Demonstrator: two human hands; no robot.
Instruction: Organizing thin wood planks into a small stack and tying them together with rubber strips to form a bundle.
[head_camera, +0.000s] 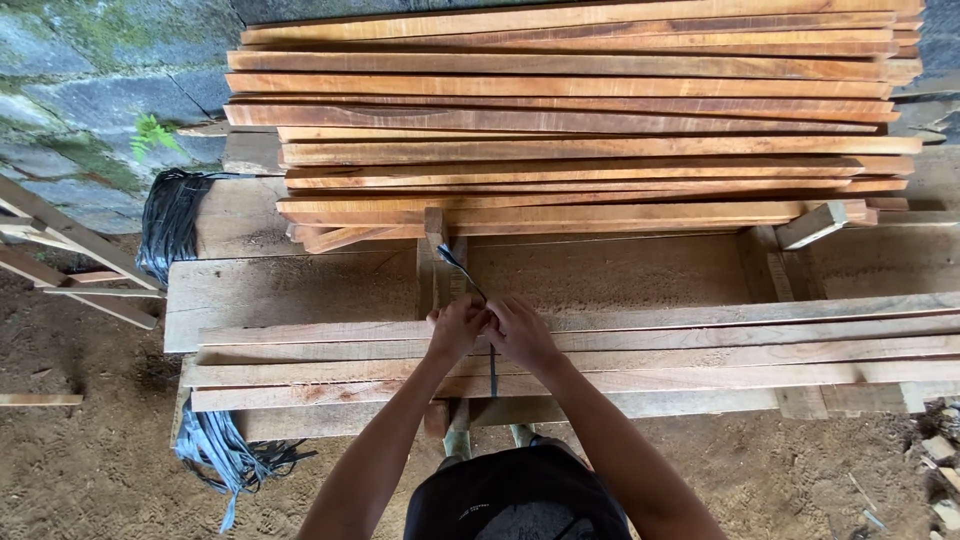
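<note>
A dark plastic strap (462, 272) runs over the near bundle of wooden slats (700, 350); left hand (456, 327) and right hand (521, 333) pinch it with closed fingers. Beyond that bundle, a taller plank stack (580, 120).

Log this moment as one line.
left hand: pinching strap | right hand: pinching strap | strap: over slat bundle | behind: stacked boards

Orange-brown planks (570, 120) — dark strap (458, 268)
</note>
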